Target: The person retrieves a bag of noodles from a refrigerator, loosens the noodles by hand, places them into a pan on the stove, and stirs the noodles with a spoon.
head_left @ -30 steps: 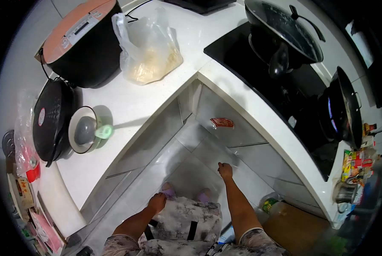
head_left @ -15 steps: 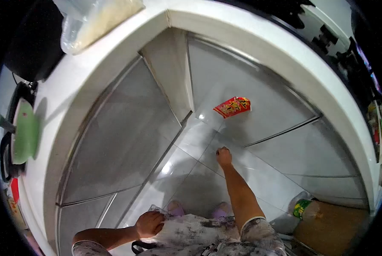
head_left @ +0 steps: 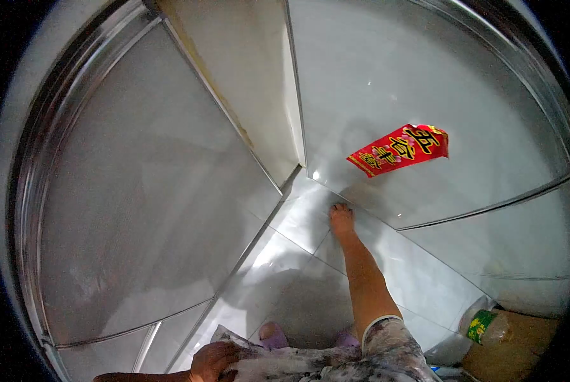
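My right hand (head_left: pixel 341 218) reaches down at the end of a stretched arm, close to the floor tiles (head_left: pixel 297 219) and the foot of the right cabinet door. Its fingers are bent and pressed together; whatever they may hold is hidden. Against the front of my patterned shirt (head_left: pixel 285 364) lies my left hand (head_left: pixel 213 363), fingers curled in. I cannot make out anything inside it. A red paper strip (head_left: pixel 399 151) with gold-edged black characters sticks to the right cabinet door (head_left: pixel 488 95), above and to the right of my right hand.
A grey cabinet door (head_left: pixel 151 191) fills the left side, meeting a cream corner panel (head_left: pixel 246 76). At lower right lie a clear plastic bottle with a green label (head_left: pixel 481 326) and a brown box-like thing (head_left: pixel 514 350). My feet in pink slippers (head_left: pixel 273 337) stand below.
My view has dropped closer to the cabinets, and the countertop has mostly left the frame. My right hand has moved forward, nearer the cabinet base. My left hand stays at the shirt.
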`<state>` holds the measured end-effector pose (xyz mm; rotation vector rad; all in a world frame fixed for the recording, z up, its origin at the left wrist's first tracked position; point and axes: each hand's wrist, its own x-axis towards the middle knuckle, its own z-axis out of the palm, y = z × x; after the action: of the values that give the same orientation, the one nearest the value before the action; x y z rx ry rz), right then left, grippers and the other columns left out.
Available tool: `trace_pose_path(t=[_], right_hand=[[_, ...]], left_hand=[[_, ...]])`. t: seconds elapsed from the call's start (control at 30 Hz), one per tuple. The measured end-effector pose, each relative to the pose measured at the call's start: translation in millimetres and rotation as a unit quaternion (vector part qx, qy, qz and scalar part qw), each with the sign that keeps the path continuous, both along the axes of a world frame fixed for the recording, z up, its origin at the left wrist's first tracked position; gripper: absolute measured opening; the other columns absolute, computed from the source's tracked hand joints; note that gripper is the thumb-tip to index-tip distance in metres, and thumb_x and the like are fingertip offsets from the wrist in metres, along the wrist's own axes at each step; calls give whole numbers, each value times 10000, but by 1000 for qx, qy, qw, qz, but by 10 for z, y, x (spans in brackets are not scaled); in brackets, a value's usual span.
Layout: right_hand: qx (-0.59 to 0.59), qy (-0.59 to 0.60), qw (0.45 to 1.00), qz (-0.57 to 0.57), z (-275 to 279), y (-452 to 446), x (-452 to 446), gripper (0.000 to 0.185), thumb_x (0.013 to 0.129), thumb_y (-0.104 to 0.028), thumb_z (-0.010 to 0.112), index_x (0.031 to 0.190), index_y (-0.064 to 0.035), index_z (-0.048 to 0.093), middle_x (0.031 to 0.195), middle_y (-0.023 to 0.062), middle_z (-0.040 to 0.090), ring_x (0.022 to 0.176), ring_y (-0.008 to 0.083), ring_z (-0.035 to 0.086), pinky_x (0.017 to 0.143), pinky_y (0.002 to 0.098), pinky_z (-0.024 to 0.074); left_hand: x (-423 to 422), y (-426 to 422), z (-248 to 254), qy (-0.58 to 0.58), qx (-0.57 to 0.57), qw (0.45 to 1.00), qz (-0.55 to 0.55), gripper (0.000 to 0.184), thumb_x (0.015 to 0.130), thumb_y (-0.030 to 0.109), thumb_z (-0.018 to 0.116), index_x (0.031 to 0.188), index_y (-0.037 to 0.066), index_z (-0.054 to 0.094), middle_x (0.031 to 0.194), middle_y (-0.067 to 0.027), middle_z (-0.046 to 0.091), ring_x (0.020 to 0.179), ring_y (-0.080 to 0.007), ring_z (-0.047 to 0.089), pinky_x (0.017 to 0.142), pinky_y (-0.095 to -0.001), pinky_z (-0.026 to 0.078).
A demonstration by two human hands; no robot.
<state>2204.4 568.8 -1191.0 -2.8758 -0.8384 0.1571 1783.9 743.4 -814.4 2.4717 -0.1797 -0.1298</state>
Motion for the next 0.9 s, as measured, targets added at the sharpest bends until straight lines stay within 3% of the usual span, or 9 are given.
trace_pose_path(t=[0.33, 0.43, 0.53, 0.57, 0.6, 0.67, 0.8, 0.87, 0.9], right_hand=[[-6, 19, 999, -34, -269, 75, 11, 274, 772, -170, 525, 983, -16, 607, 1038, 143, 604, 995, 301, 563, 844, 409, 455], [51, 34, 989, -131, -144, 104, -64, 274, 742, -178, 564, 947, -4, 622, 989, 160, 624, 960, 334, 577, 842, 414, 464], [164, 180, 943, -228, 192, -8, -122, 265, 737, -184, 598, 905, 21, 620, 879, 171, 642, 835, 317, 614, 773, 408, 501], [321, 337, 851, -243, 98, -80, -146, 227, 738, -178, 598, 861, 11, 621, 847, 149, 644, 772, 275, 624, 695, 386, 509], [460, 472, 711, -244, 44, -199, -146, 192, 738, -171, 598, 817, 2, 621, 815, 126, 647, 709, 233, 635, 617, 364, 517], [528, 541, 613, -230, 658, -269, -366, 239, 801, -185, 594, 855, 48, 575, 785, 137, 621, 696, 219, 615, 642, 336, 527], [573, 594, 512, -239, 1526, -385, -793, 175, 814, -154, 567, 828, 20, 556, 767, 135, 604, 663, 214, 596, 632, 342, 518], [467, 650, 568, -193, 2063, -534, -905, 145, 820, -136, 557, 834, 7, 533, 784, 133, 589, 647, 214, 573, 612, 332, 502], [513, 651, 526, -191, 2232, -561, -1074, 138, 810, -130, 571, 826, 0, 527, 788, 130, 582, 656, 215, 565, 615, 334, 493]], left_hand=[[51, -28, -6, -26, 10, 1000, 5, 318, 800, 227, 550, 1010, -11, 567, 1033, -185, 588, 937, -376, 567, 802, -461, 462], [-45, -21, -94, -43, 39, 998, -8, 338, 792, 226, 569, 1040, -4, 560, 1058, -177, 581, 957, -372, 559, 814, -463, 456], [-124, -43, -183, -41, 31, 999, 6, 375, 788, 203, 592, 1106, 9, 544, 1105, -189, 564, 986, -376, 549, 830, -486, 444], [134, -7, 73, 134, 4, 991, -24, 405, 716, 230, 631, 1076, 54, 571, 1089, -130, 578, 1022, -307, 538, 909, -420, 411], [119, -38, 107, 128, -3, 992, -24, 405, 716, 230, 631, 1076, 54, 571, 1089, -130, 578, 1022, -307, 538, 909, -420, 411], [69, -77, 60, 95, 59, 993, -47, 350, 728, 233, 625, 1022, 47, 587, 1075, -133, 586, 1010, -310, 546, 890, -416, 427], [-4, -181, 59, 85, 48, 995, -25, 283, 752, 233, 610, 954, 36, 584, 996, -132, 596, 927, -311, 564, 816, -417, 459], [-13, -237, 155, 85, 51, 995, -14, 285, 781, 265, 578, 955, 40, 579, 963, -138, 592, 896, -320, 565, 780, -425, 468], [-69, -274, 191, 120, 64, 991, 7, 294, 795, 287, 558, 964, 47, 581, 962, -139, 591, 895, -330, 565, 772, -434, 472]])
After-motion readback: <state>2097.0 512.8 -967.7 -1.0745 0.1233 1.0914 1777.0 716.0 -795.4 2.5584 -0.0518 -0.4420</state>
